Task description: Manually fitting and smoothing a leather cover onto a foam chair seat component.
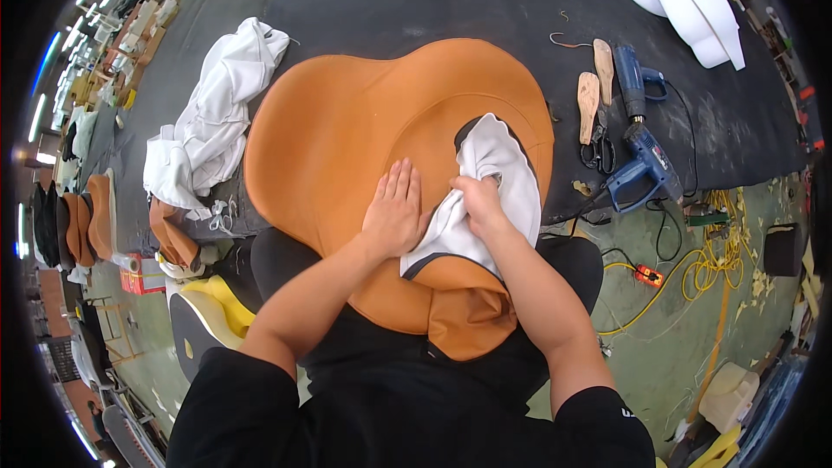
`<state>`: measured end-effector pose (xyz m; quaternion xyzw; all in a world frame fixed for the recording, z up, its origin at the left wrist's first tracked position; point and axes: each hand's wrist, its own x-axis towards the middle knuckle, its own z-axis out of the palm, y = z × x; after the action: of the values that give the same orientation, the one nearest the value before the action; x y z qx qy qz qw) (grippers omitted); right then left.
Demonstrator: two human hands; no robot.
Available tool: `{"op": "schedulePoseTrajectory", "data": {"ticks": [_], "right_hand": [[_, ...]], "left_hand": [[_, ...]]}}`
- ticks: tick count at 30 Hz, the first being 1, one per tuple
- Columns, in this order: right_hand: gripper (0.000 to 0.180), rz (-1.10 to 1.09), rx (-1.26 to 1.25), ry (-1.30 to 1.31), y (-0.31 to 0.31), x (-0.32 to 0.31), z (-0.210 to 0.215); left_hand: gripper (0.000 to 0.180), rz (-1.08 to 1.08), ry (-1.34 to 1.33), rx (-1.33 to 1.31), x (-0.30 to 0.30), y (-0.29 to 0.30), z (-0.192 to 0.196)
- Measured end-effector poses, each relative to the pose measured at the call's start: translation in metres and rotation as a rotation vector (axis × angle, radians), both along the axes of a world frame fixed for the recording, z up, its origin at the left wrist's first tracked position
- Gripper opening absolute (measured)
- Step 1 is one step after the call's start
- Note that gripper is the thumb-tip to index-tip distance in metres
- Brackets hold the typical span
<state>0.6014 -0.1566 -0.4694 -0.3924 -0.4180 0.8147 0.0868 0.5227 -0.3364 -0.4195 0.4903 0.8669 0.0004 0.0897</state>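
Observation:
A large tan-orange leather-covered seat cushion (347, 113) rests partly on the dark table and partly over my lap. My left hand (395, 211) lies flat on its surface, fingers straight and together, holding nothing. Just to the right, my right hand (479, 204) is closed around a bunched part of the leather cover's white lining (511, 165). This lining is turned outward and has a dark edge. Below my wrists, a loose orange flap of the cover (472, 325) hangs folded toward my lap. My right fingertips are partly hidden in the fabric.
A crumpled white cloth (212, 117) lies left of the cushion. On the right are a blue heat gun (646, 165), a second heat gun (631, 82), wooden-handled tools (588, 100) and black-handled scissors (598, 156). White foam (676, 0) sits far right. Yellow cable (719, 251) coils on the floor.

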Motion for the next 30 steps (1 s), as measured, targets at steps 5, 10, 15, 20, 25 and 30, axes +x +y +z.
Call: {"op": "schedulePoseTrajectory", "data": {"ticks": [5,10,15,20,25,30], "right_hand": [[0.025,-0.023,0.043,0.003,0.003,0.0,-0.009],[0.021,0.075,-0.012,-0.023,0.009,-0.005,-0.012],[0.017,0.101,-0.027,-0.076,0.004,-0.017,0.007],[0.023,0.052,-0.132,0.039,0.008,-0.045,-0.003],[0.016,0.035,-0.197,0.083,-0.006,-0.069,0.005],[0.015,0.059,-0.23,0.088,0.005,-0.073,-0.005]], "left_hand": [[0.066,0.242,-0.248,0.072,0.044,-0.046,0.041],[0.086,0.646,-0.441,0.311,0.122,-0.146,0.061],[0.094,0.657,-0.206,0.507,0.121,-0.121,0.027],[0.068,0.529,-0.12,0.84,0.008,-0.121,0.004],[0.066,0.688,0.058,0.883,-0.025,-0.11,0.01],[0.12,0.241,-0.201,0.33,0.127,-0.085,0.043]]}}
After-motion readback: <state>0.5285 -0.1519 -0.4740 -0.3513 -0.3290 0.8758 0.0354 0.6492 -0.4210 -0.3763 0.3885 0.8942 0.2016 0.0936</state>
